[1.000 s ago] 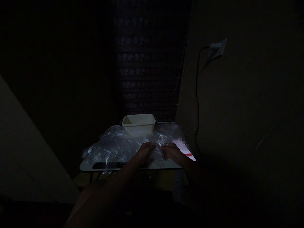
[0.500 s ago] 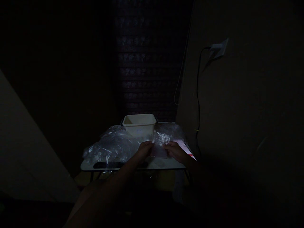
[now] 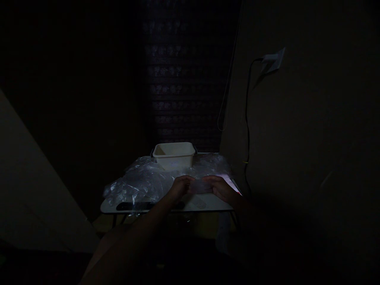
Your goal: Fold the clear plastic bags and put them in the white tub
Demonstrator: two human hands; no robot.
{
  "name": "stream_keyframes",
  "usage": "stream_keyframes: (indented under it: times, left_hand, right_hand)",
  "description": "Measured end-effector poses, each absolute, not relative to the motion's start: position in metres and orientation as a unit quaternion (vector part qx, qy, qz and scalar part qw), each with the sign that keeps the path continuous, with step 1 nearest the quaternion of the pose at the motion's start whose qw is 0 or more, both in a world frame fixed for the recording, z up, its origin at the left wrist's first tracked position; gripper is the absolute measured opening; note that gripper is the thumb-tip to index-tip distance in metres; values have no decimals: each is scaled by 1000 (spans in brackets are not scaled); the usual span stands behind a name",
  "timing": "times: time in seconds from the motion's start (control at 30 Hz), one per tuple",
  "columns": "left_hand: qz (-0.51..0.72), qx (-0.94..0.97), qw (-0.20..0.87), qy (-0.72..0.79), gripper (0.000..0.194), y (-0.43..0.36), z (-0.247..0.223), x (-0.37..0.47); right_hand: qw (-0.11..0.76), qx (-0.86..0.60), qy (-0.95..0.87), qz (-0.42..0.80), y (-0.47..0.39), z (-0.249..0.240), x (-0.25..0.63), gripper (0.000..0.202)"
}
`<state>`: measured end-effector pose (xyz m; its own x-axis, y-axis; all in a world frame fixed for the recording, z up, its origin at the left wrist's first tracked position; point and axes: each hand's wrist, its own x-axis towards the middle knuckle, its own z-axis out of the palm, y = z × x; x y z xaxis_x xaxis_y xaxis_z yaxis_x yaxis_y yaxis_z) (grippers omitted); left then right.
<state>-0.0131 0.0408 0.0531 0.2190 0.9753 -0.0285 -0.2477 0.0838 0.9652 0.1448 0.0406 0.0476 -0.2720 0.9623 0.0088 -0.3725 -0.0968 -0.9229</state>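
Between both hands is a small piece of clear plastic (image 3: 199, 186), most likely a bag or film, dim and hard to make out. My left hand (image 3: 181, 187) pinches its left edge, fingers closed. On the other side my right hand (image 3: 218, 187) grips the right edge with thumb and fingers together. A heap of crumpled clear plastic bags (image 3: 142, 180) spreads over the table to the left of my hands. Just behind them stands a cream plastic bin (image 3: 174, 161) with dark side handles.
Everything rests on a small white folding table (image 3: 194, 205) with a dark slot along its front edge. A lit sheet or screen (image 3: 228, 181) lies at the table's right side. A black cable (image 3: 247, 114) hangs from a wall outlet (image 3: 271, 62) on the right. The room is very dark.
The plastic between my hands stood up with a bright sheen before; now it is lower and duller, as if folded down. Both hands stay in nearly the same place.
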Motion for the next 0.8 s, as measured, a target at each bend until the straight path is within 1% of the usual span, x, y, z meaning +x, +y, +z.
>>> stream_keyframes:
  times: [0.13,0.27,0.4,0.47,0.5,0.57,0.63,0.73,0.8]
  left_hand:
    - [485,471,602,426,14,44,53,-14]
    - [468,503,559,465,12,47,48,-13]
    - [430,575,499,484,12,47,39,-10]
    - [407,610,456,503,12,47,32,-9]
    - [395,630,425,517,15,46,29,-9]
    - [361,677,341,543,27,45,24,-11]
    - [317,733,234,554,34,44,21,-14]
    - [239,799,93,543,34,40,19,-19]
    - [188,824,33,534,34,38,17,-19]
  right_hand:
    - [495,-328,-427,682,44,47,150,21]
    - [459,-354,-387,717,45,45,154,21]
    - [456,-419,-418,665,45,35,153,18]
    - [459,-468,-443,611,45,29,151,21]
    - [454,-504,-466,568,45,27,150,21]
    - [436,-573,-524,454,46,24,150,20]
    - [412,-605,-597,329,45,23,150,22]
    - [341,-594,-708,170,43,23,150,26]
    - [275,-572,-769,82,41,23,148,29]
